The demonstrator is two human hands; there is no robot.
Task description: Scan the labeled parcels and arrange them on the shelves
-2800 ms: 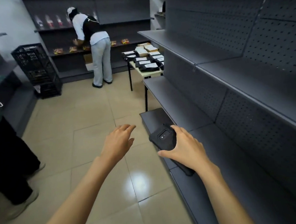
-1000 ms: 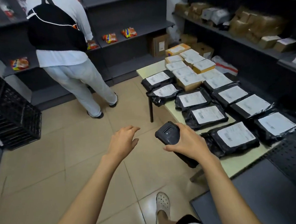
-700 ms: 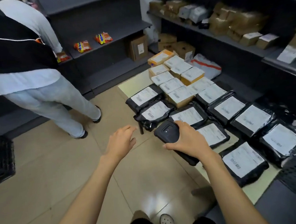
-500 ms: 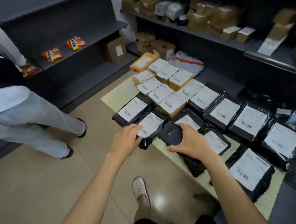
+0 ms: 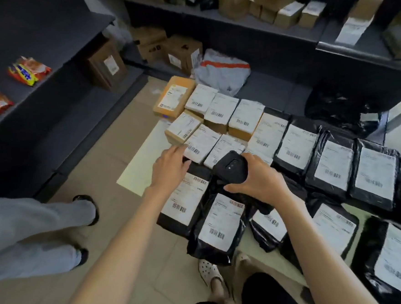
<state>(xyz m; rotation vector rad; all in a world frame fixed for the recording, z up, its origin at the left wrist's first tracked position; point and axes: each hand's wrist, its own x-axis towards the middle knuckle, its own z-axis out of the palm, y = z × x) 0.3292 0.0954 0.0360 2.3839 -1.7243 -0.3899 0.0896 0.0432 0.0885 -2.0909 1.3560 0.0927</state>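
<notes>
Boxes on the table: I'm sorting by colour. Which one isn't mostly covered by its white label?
The orange-brown box at the far left corner; its label is small.

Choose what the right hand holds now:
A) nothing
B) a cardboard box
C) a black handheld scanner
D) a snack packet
C: the right hand grips a black handheld scanner above the labeled black parcels on the table.
</notes>
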